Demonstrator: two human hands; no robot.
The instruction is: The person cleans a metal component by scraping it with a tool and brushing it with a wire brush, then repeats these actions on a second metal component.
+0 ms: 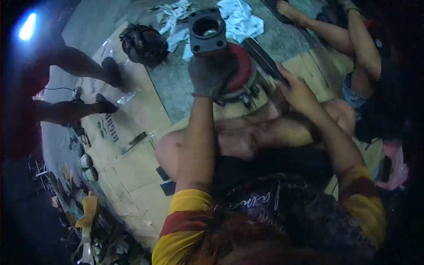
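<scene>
My left hand [211, 75] wears a dark grey glove and is closed around a metal housing that looks like part of a turbocharger. The housing's square flange [206, 32], with a round bore and bolt holes at its corners, points up past my fingers. Just right of the glove shows a red round section [240, 68], with metal fittings below it. My bare right hand [297, 88] is closed on the near end of a long, flat, dark tool resembling a file [264, 57]. The tool slants up and left, its far end beside the red section.
White cloths [243, 20] and a dark bundle [143, 44] lie on the floor ahead. Flattened cardboard [128, 176] spreads under and left of me. One person's legs [79, 66] stand at left; another person's legs [329, 35] are at upper right. Assorted parts [88, 212] lie lower left.
</scene>
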